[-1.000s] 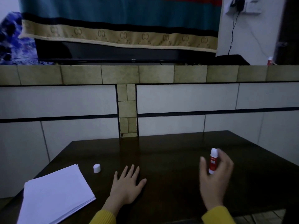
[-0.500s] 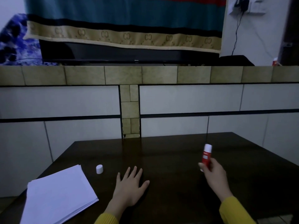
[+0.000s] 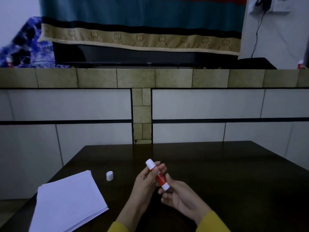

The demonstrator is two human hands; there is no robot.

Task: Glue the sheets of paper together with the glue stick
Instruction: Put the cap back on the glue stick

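Note:
A red and white glue stick is held tilted above the dark table, between both hands. My left hand curls its fingers round the stick's upper half. My right hand grips the white lower end with thumb and fingers. The stick's white cap stands alone on the table to the left of the hands. A stack of white paper sheets lies at the table's front left corner, apart from both hands.
The dark wooden table stands against a tiled wall with a ledge above. On the ledge sit a black screen draped with a teal and beige cloth and, at the far right, a small red and white object.
My left hand has lifted off the table and taken hold of the glue stick. My right hand has brought the stick in towards the middle and tilted it.

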